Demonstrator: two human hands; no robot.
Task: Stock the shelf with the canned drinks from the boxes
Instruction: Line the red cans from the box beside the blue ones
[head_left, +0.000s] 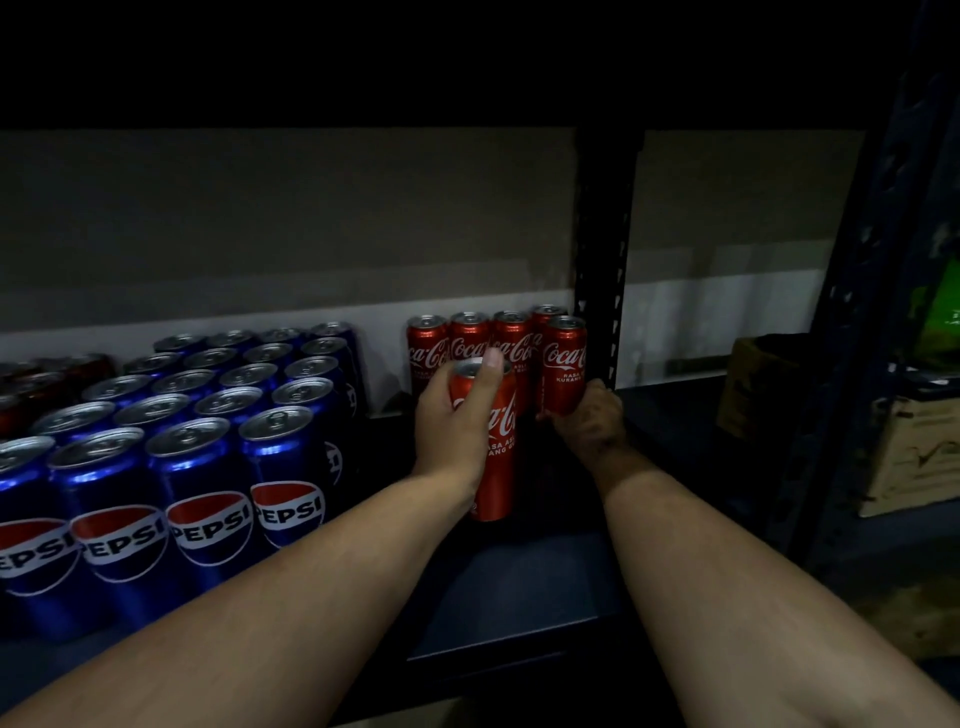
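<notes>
1. Head view looks down along two bare forearms reaching onto a dark shelf (519, 587).
2. Left hand (454, 415) is wrapped around a red Coca-Cola can (491, 447), thumb lying across the can's top rim; the can stands upright, and whether its base touches the shelf board cannot be told.
3. Right hand (589, 421) grips the lower part of a second Coca-Cola can (563, 364), fingers curled around it; this can is upright just beyond the hand, close to the dark slotted upright post (602, 249).
4. Beyond both hands, a back row of Coca-Cola cans (470, 343) stands side by side against the pale wall (260, 218); the can in the right hand is just in front of that row's right end.
5. To the left of the left hand, a block of blue Pepsi cans (208, 467) stands in several rows, with a gap between it and the held can.
6. Farther left of that block, a few darker cans (67, 371) sit in shadow; their labels cannot be read.
7. To the right of the right hand, past the post, cardboard boxes (914, 452) sit on the neighbouring shelf.
</notes>
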